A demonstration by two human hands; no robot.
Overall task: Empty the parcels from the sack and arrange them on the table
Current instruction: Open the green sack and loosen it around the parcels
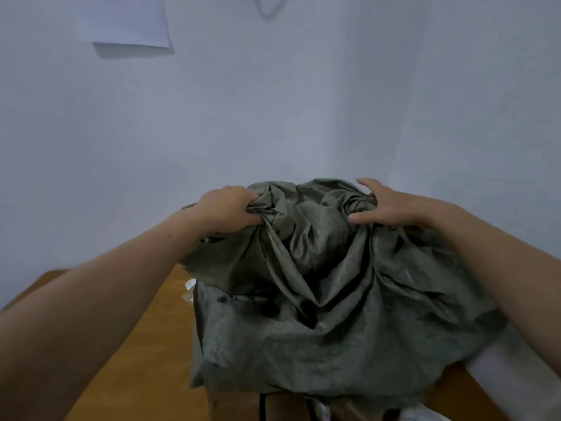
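A large grey-green woven sack (328, 314) hangs upside down over the wooden table (145, 344), lifted by its bunched bottom corners. My left hand (226, 208) grips the left corner in a fist. My right hand (385, 205) holds the right corner between thumb and palm, with the index finger raised. The sack's open mouth hangs low at the bottom of the view. A bit of a white parcel (190, 284) shows at the sack's left edge, and pale wrapping (422, 413) peeks out beneath it. The other parcels are hidden by the cloth.
A pale blue-white wall (273, 101) stands right behind the table, with a sheet of paper (127, 22) stuck at the upper left. The table's left edge (39, 284) runs below my left forearm. A dark cord (261, 405) hangs under the sack.
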